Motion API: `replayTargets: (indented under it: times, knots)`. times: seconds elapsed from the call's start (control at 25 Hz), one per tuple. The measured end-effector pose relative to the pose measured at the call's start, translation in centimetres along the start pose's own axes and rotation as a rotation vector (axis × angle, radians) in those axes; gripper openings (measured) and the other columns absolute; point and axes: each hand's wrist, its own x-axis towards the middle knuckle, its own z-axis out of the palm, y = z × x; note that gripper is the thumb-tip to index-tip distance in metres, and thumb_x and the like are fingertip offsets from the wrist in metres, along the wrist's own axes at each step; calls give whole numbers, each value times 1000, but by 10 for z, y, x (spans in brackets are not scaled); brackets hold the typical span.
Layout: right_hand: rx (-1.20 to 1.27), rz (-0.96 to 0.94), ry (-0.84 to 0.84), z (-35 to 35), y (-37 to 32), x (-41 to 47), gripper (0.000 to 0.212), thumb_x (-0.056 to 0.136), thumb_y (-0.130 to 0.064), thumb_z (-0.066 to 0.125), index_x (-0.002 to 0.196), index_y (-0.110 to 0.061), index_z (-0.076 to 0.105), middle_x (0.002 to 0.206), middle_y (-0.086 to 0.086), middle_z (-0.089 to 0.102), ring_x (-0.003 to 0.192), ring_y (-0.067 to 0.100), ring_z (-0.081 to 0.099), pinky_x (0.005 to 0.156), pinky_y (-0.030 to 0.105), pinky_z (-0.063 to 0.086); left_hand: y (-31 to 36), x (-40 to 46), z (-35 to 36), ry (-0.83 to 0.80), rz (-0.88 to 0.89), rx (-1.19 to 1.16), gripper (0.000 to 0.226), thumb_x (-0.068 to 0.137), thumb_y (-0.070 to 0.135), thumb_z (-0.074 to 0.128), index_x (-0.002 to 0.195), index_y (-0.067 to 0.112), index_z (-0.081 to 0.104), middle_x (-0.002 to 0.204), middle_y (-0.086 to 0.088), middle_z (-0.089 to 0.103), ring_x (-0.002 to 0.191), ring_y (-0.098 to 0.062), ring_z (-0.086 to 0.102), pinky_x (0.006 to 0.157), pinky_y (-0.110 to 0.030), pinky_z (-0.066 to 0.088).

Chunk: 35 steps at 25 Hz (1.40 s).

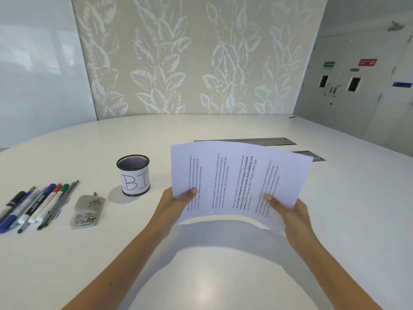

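Note:
Both hands hold a stack of white printed paper sheets (237, 182) above the white table (223, 276), with the text running sideways. My left hand (176, 203) pinches the stack's near-left corner, thumb on top. On the near-right edge, my right hand (288, 211) grips the sheets with its thumb over the print. The sheets bow upward in the middle and cast a shadow on the table below.
A black mesh pen cup (133, 174) labelled "BI" stands left of the sheets. A metal hole punch (87, 211) lies further left, beside a row of several pens and markers (35, 204). Two cable hatches (257, 141) sit in the table behind the sheets.

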Motion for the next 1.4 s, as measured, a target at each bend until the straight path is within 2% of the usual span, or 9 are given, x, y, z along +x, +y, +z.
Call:
replayTargets:
  times: [0.2,0.32,0.44,0.52,0.64,0.8,1.0,1.2,1.4]
  knots:
    - [-413,-447,114,-15,-79,39,84,72,-29,79,140,-29,30,142,-11,41,129,-1,40,98,23,39,62,33,-1,-52,170,279,10,89,22,64,89,30,70,86,17,75,81,0,68,77,-21,53]
    - [-874,-617,-76,-19,-127,53,71,73,-39,75,136,-34,43,138,-25,40,133,-6,29,106,15,25,93,44,4,-210,141,415,8,88,26,66,94,24,71,88,13,75,80,-4,69,76,-22,54]
    - [-842,-435,-350,-13,-153,51,17,75,-41,72,91,-45,68,85,-29,69,81,-8,63,69,6,46,108,49,14,-273,129,475,13,87,28,67,96,19,71,93,6,76,80,-7,68,78,-26,53]
    - [-805,-435,-415,-15,-150,56,19,82,-32,70,66,-42,67,56,-22,60,49,-5,51,46,6,37,109,52,18,-194,184,519,22,84,32,69,99,16,70,100,-6,75,82,-13,67,80,-32,50]
    - [-694,-379,-299,-26,-143,61,9,83,-29,71,74,-27,71,64,-11,65,55,3,54,53,15,42,95,56,24,75,261,604,57,85,28,66,137,18,46,139,-8,54,123,-21,53,104,-41,42]
    - [-539,-249,-141,-37,-115,72,12,82,-26,72,82,-14,72,69,-3,70,60,10,58,58,22,46,59,44,46,112,-63,431,94,89,35,62,151,11,-4,161,-8,12,144,-22,23,117,-43,25]
    - [-506,-39,-33,-45,-52,73,7,81,-23,72,76,-19,74,75,5,76,66,27,70,68,46,56,14,26,81,2,-371,97,53,93,16,59,137,-2,37,119,-18,64,91,-25,64,76,-33,57]
    - [-674,60,8,-59,8,71,10,84,-21,68,80,-11,66,88,13,74,77,30,68,67,41,53,-15,27,96,115,-335,373,33,84,4,63,116,4,59,111,-16,69,99,-30,67,85,-39,56]
    - [-858,29,19,-69,31,77,41,85,-22,68,123,-12,58,106,16,65,96,27,59,77,32,42,-30,34,116,91,-246,871,24,81,11,62,104,6,60,105,-11,68,96,-32,64,74,-33,50]
